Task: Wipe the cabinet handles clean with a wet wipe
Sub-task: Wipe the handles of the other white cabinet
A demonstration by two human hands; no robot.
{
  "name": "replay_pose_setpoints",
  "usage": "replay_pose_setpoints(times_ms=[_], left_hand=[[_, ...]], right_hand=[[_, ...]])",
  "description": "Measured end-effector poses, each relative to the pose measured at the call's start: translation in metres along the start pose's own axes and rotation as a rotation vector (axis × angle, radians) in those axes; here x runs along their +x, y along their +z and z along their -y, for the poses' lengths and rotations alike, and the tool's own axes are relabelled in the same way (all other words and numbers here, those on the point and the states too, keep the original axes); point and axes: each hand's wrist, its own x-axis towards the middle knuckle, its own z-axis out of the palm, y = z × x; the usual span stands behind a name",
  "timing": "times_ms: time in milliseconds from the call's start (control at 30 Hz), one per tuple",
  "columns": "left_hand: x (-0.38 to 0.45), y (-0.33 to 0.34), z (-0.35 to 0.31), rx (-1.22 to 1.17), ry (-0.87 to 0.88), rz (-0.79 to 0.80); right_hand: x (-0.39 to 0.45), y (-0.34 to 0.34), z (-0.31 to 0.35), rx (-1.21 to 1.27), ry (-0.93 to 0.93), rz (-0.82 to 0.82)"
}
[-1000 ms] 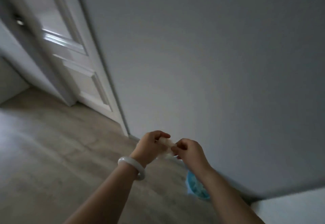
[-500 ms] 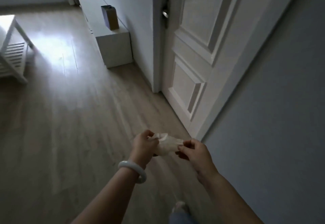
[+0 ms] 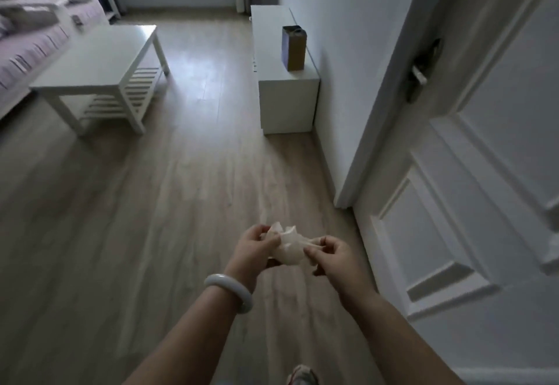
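— Hands and wipe?
— Left hand (image 3: 253,248) and right hand (image 3: 332,256) each pinch the crumpled wet wipe (image 3: 289,247), held between them above the wooden floor (image 3: 151,203), near centre.

— Surroundings?
— White low cabinet (image 3: 286,94) far along the right wall, a box (image 3: 294,48) on top. Door (image 3: 472,172) at right; white table (image 3: 96,61) far left.
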Motion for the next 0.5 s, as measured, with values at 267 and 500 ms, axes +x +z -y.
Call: replay_pose_setpoints(times_ms=[267,500], left_hand=[[0.149,-0.07,-0.102,-0.128,0.063,-0.111],[0.328,-0.146,-0.21,0.121,0.085,-0.014]], right_hand=[[0.194,0.102,0.076,-0.065,-0.031,0.166],[0.363,0.197,0.142,-0.02,-0.013,0.187]])
